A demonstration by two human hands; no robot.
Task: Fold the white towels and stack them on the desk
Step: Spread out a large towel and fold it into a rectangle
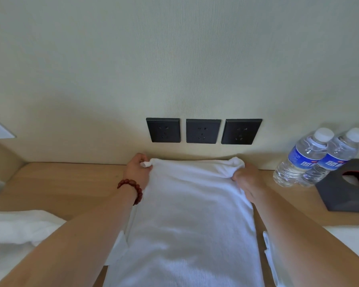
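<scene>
Two bare hands grip the far corners of a white towel (191,214) spread lengthwise over a wooden desk (71,183). The left hand (136,170), with a red bead bracelet (133,190) at its wrist, is closed around the towel's far-left corner, a small tuft of cloth showing between its fingers. The right hand (248,180) is closed on the far-right corner, where the cloth is bunched into a soft lump. Between the two hands the towel's far edge runs nearly straight, close to the foot of the wall (174,59); the near part of the towel runs out of view at the bottom. Both forearms lie along the towel's long sides.

Three dark wall sockets (203,131) sit in a row on the wall just above the towel's far edge. On the right of the desk, two clear water bottles (311,157) with blue labels and white caps stand side by side, touching or nearly so; just beside them is a dark tissue box (344,193). More white cloth (17,228) lies at the lower left, and another white patch (352,239) shows at the lower right edge; whether either is folded cannot be told.
</scene>
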